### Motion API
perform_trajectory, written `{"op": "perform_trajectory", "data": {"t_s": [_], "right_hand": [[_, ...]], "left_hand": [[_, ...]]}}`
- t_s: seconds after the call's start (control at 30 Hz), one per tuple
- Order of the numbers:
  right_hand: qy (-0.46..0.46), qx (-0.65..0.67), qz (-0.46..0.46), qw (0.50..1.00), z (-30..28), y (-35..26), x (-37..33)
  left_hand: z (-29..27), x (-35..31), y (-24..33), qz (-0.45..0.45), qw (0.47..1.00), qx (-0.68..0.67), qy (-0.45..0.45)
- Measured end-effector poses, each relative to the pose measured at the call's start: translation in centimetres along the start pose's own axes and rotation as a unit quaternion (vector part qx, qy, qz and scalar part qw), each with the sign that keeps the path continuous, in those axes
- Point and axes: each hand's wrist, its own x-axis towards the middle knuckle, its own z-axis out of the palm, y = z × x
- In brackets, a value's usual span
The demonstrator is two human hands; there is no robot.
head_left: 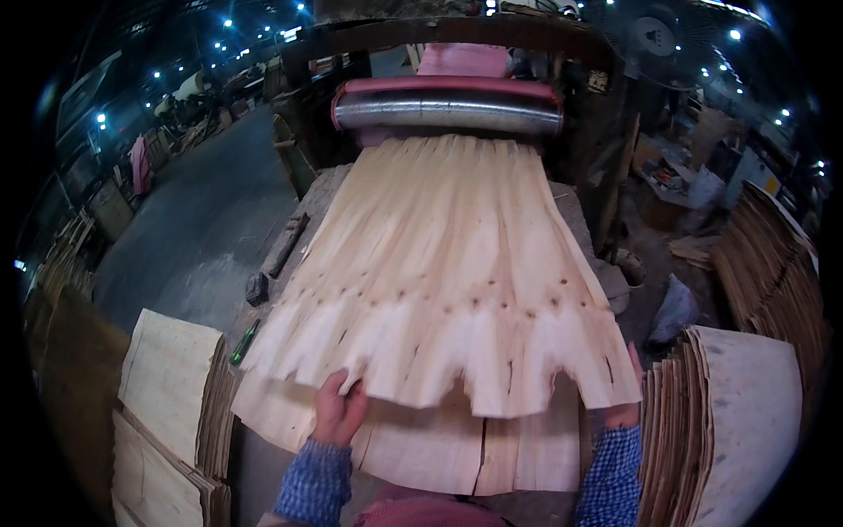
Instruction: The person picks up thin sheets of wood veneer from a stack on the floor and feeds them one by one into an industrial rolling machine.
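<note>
Across the centre of the frame spreads a pale, knotty wood veneer sheet [448, 255], its far end up just below the steel roller [448, 112], its ragged near edge toward the bottom. Lower centre, the left hand [338, 411] has its grip closed, thumb and fingers pinching that edge! Lower right, the right hand [624, 414] sits at the corner, partly hidden; how far its grip closes, I can't tell. Underneath, a second veneer sheet [417, 448] pokes out, with a left-hand veneer stack [171, 382] and a right-hand veneer stack [751, 404] flanking it.

Left hand [339, 413] curled in a pinch, right hand [623, 415], partly hidden, apparently upright
</note>
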Motion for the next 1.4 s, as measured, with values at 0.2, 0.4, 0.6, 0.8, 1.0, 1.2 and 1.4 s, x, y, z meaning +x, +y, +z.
{"op": "perform_trajectory", "data": {"t_s": [0.2, 0.4, 0.6, 0.8, 1.0, 1.2, 1.4], "right_hand": [[0.032, -0.762, -0.206, 0.613, -6.8, 8.0, -5.0], [0.096, -0.813, -0.218, 0.532, -8.9, 10.5, -8.6], [0.153, -0.736, -0.151, 0.642, -8.0, 7.4, -7.7], [0.079, -0.442, 0.081, 0.890, -5.4, 2.8, -6.8], [-0.062, -0.405, 0.106, 0.906, 0.9, 3.3, -5.2], [-0.140, -0.255, 0.033, 0.956, 8.9, -2.4, -9.0], [-0.074, -0.267, 0.073, 0.958, -8.6, 0.7, -5.1]], "left_hand": [[2.1, 11.5, -4.3, -0.025, 0.999, 0.029, 0.021], [1.5, 22.7, -7.6, 0.003, 0.995, 0.101, 0.005], [5.9, 27.4, -8.2, -0.133, 0.966, 0.213, 0.067], [1.4, 9.1, -4.0, -0.247, 0.937, 0.212, -0.124], [-17.2, -8.5, 0.1, -0.366, 0.900, 0.005, -0.235], [-8.2, -15.0, -0.1, -0.165, 0.984, -0.053, -0.035], [-3.7, -11.4, 1.9, 0.010, 0.998, 0.017, -0.065]]}}
